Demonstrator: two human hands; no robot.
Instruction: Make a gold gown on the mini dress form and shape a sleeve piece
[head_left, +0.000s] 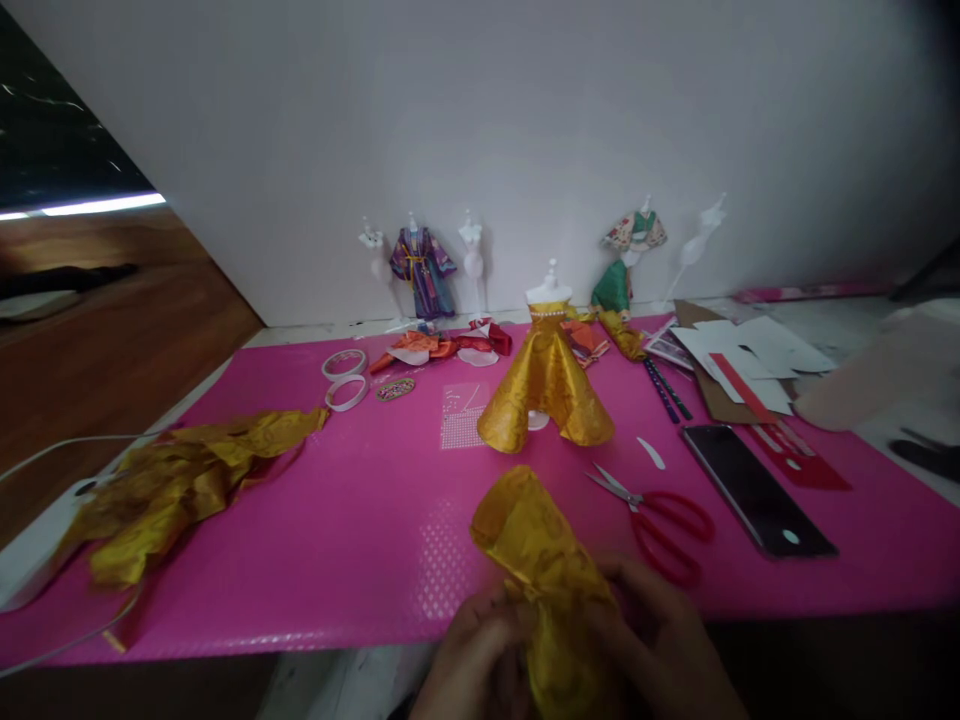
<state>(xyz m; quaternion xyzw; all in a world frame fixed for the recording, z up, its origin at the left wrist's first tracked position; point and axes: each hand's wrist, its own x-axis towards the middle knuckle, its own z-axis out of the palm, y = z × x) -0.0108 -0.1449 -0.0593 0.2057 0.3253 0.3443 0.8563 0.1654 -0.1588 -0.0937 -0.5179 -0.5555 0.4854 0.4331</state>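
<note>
Pinching a rolled gold fabric piece [536, 560] at lower centre, left hand [469, 665] and right hand [664, 650] both grip it; gold-skirted mannequin [546, 385] stands dressed behind; red scissors [656, 515] lie just right.

Pink mat [315, 540] spread over the work surface, bearing a crumpled heap of gold fabric [161, 490] at left, two tape rolls [345, 378], a gold gown on a white mannequin [546, 385] at centre, red-handled scissors [652, 515] and a dark phone [757, 490] at right. Along the white wall, small white dress forms, one in a purple robe [422, 268], another in a green skirt with patterned top [626, 265], three left bare. Loose white and red paper pieces on brown card [742, 365] at far right, just beyond the phone
</note>
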